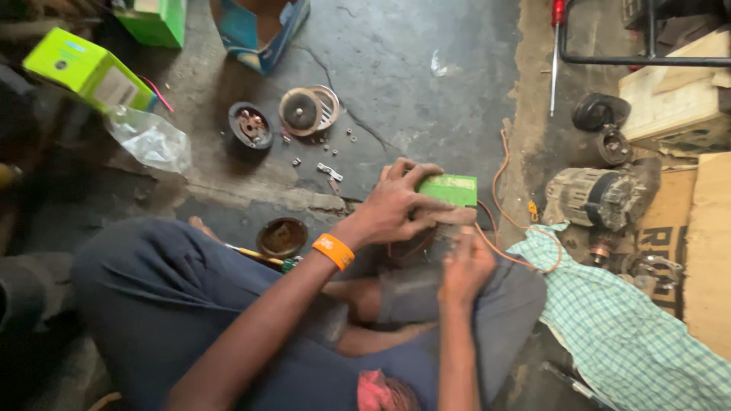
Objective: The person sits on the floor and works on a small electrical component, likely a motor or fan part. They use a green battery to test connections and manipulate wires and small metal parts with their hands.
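Green box (449,189): at centre above the lap, left hand (396,205) closed over its top.
Right hand (466,266): blurred, grips the hidden grey part under it.
Open room: bare concrete floor (411,84) far.

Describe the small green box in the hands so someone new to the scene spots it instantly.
Start at the grey concrete floor, then go down to the seated person's lap, where the left hand and right hand meet. The small flat green cardboard box sits under the left fingers. Unlike the two larger green boxes at top left, it is being held, with orange wire looping beside it.
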